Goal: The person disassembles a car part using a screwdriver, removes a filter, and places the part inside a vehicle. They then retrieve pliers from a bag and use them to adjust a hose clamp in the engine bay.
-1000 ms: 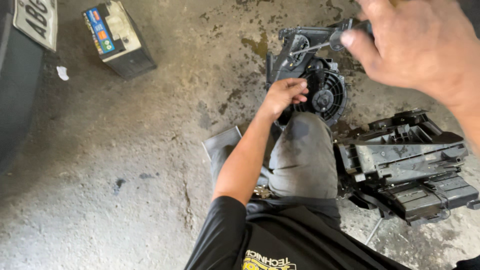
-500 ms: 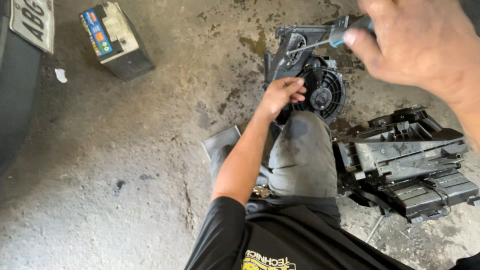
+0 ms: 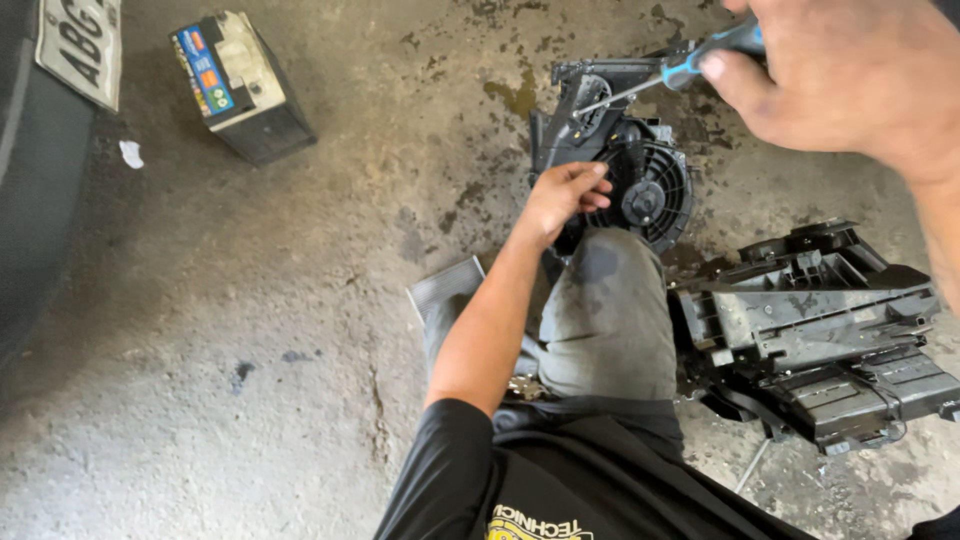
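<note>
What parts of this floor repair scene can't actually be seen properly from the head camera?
- Screwdriver tip: lost among the dark fan housing parts; its handle end is buried in the right hand.
- Right hand: cut off by the top and right edges.
- Left hand fingers: curled against the housing, grip unclear.
- Housing underside: hidden behind the knee.
- Black plastic casing: inside too dark.

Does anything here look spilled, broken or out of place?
Yes. The concrete floor is blotched with dark stains and a yellowish patch near the black fan housing. A car battery sits tipped on the floor, and a dismantled black plastic casing lies beside the knee.
</note>
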